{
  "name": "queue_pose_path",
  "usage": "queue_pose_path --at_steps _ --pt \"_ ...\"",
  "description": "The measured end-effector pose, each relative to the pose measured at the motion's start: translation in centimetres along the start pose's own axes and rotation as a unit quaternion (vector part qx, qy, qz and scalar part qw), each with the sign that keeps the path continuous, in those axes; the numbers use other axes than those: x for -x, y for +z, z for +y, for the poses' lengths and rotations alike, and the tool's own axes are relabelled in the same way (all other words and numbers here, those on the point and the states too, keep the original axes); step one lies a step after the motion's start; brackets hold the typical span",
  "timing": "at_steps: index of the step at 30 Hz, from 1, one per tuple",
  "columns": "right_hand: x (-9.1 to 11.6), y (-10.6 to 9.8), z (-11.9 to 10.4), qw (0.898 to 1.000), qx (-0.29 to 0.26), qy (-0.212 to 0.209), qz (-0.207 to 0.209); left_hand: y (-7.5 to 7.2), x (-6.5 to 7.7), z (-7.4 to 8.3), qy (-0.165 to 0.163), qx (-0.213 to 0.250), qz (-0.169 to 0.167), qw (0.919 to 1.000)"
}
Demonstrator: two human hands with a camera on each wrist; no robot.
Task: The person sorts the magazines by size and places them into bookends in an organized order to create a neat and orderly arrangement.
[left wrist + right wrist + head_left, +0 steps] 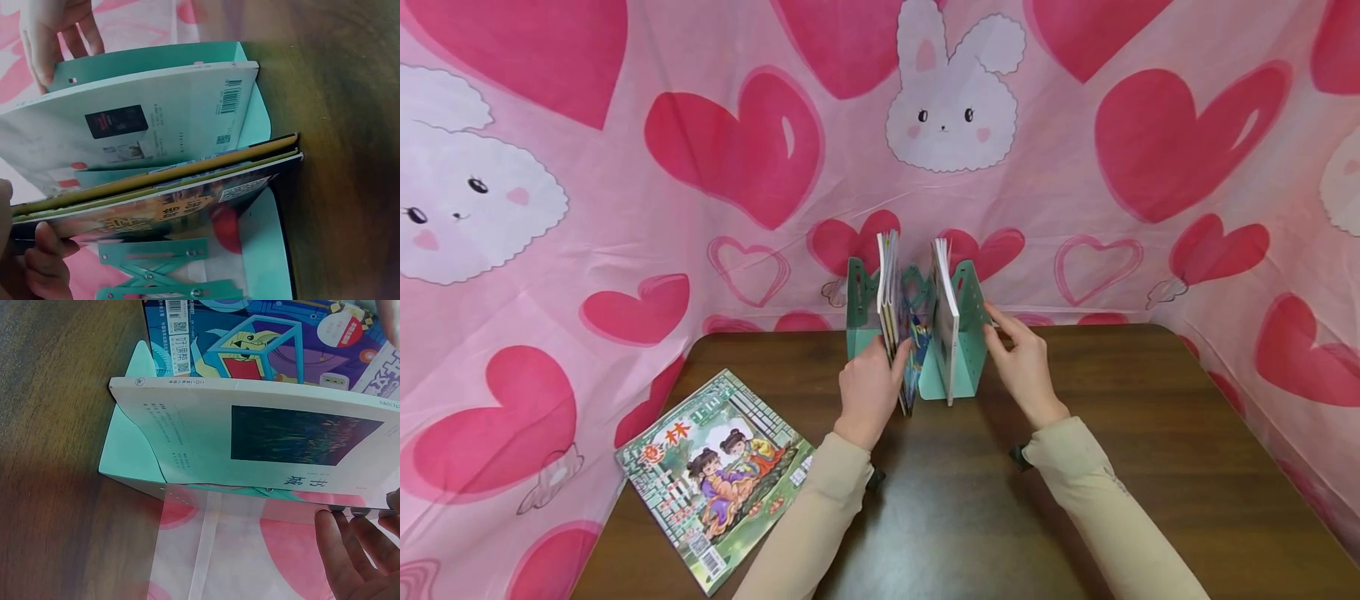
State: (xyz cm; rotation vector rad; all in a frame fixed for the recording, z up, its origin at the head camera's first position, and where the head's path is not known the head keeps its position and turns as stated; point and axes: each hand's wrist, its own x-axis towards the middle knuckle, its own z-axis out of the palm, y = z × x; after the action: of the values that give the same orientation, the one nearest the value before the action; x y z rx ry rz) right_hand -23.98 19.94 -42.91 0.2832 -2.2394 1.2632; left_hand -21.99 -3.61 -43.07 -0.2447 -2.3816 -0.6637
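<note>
My left hand [869,385] grips a few thin magazines [887,308], standing on edge and leaning slightly, with its thumb on their right face. Their lower corners rest on the table in the left wrist view. They stand between the two plates of a mint-green expandable bookend [973,325], whose crossed metal links [149,276] show beneath. A white magazine [250,431] stands upright against the right plate. At that plate's back edge my right hand [1021,367] pinches the metal, fingers [340,550] along its outer side.
A magazine with two cartoon children on its cover [722,475] lies flat at the left of the dark wooden table [1150,467]. Pink heart-and-rabbit cloth [865,167] hangs close behind the bookend and along both sides.
</note>
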Motion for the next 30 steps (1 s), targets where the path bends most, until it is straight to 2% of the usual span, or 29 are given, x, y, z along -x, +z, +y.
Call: queue_pose_path --at_steps 7,11,23,30 --pt "0.1 0.0 -0.1 1.0 -0.002 0.003 -0.003 0.2 -0.6 0.2 -0.018 0.011 -0.052 0.9984" --pt "0.2 0.1 -0.1 1.0 -0.004 0.006 0.001 0.1 -0.8 0.2 -0.023 0.018 -0.066 0.9974" --pt "0.3 0.2 -0.1 1.0 -0.005 0.006 0.008 1.1 -0.6 0.1 0.022 0.019 -0.033 0.999" --pt "0.1 0.1 -0.1 1.0 -0.006 0.001 0.009 1.4 -0.3 0.4 0.039 0.011 0.009 0.9992"
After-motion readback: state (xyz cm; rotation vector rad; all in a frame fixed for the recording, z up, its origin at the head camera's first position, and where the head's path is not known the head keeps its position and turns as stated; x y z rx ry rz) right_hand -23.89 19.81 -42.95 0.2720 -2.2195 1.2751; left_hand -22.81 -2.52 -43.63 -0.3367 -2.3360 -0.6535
